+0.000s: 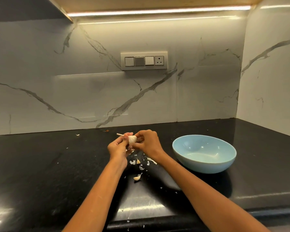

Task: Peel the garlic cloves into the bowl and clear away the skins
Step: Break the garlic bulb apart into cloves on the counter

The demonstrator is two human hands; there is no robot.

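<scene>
one garlic bulb point(132, 139) is held up above the black desk point(40, 173), between both hands, a little left of the bowl. the left hand point(118, 146) grips it from the left with fingers curled round its side, and a thin pale stalk point(120, 134) sticks out leftward past those fingers. the right hand point(146, 142) meets it from the right, thumb and fingertips pinched on the bulb's skin. so both grips are clamped on the same bulb, hands touching each other around it.

one light blue bowl point(204, 154) sits on the desk to the right of the hands, near the right forearm but apart from it; no cloves show inside it.

two loose cloves lie on the desk below the hands: a small one point(138, 161) among the skins and a bigger curved one point(137, 177) nearer the person. around them are scattered skins point(141, 167), perhaps six or seven larger flakes plus many tiny flecks too small to count. one more flake point(77, 134) lies alone near the wall, well left of the hands.

on the marble wall, one switch plate point(144, 61) carries three switches and one socket.
</scene>
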